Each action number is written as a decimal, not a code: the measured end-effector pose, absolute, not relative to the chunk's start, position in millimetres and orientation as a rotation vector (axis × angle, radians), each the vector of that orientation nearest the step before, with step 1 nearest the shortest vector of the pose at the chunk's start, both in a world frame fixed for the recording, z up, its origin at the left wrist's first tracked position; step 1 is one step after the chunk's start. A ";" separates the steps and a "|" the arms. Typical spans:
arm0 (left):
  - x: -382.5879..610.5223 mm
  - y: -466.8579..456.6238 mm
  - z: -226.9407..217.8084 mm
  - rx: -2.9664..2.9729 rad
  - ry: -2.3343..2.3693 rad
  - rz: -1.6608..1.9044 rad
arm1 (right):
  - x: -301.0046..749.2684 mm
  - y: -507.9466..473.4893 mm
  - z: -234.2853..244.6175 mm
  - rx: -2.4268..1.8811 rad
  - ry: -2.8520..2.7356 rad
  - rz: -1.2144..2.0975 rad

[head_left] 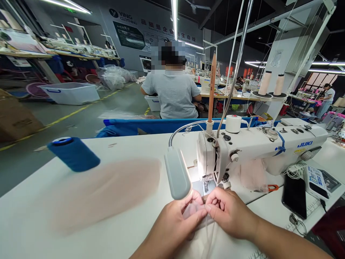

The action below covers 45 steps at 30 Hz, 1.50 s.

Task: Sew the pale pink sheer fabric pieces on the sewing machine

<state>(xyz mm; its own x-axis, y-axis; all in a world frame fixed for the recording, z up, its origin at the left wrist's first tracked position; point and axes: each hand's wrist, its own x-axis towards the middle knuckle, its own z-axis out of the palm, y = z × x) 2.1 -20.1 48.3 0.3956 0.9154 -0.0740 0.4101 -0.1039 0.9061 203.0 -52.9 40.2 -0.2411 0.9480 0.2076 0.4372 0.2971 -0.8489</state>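
Observation:
My left hand (176,225) and my right hand (229,212) meet just in front of the presser foot (206,186) of a white Juki sewing machine (258,147). Both pinch a small piece of sheer pale pink fabric (194,211) between thumb and fingers, the fingertips touching each other. The fabric trails down toward me between my wrists. A grey gooseneck lamp head (177,172) hangs just above and left of my left hand.
A blue thread cone (73,153) lies on its side at the table's left, beside a blurred pink fabric piece (107,192). A black phone (295,196), control box (316,181) and orange-handled snips (272,187) lie right. A person in a grey shirt (174,91) sits ahead.

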 end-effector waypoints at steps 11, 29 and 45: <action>2.9 -18.9 50.0 1.686 1.105 0.507 | 202.8 -53.9 31.2 -1.156 -1.910 0.605; 0.6 -14.6 17.5 2.656 1.176 1.137 | 194.6 -45.9 21.3 -1.507 -2.029 0.248; 1.2 -9.8 -0.4 2.920 0.834 1.183 | 215.1 -44.6 15.6 -1.258 -2.219 0.034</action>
<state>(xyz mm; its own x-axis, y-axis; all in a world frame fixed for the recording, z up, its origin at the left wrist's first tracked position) 1.2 -9.8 -0.4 0.6068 0.4146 0.6782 0.4994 -0.8626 0.0805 215.1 -44.6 15.6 -0.3857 0.7926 0.4723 0.7778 0.5547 -0.2956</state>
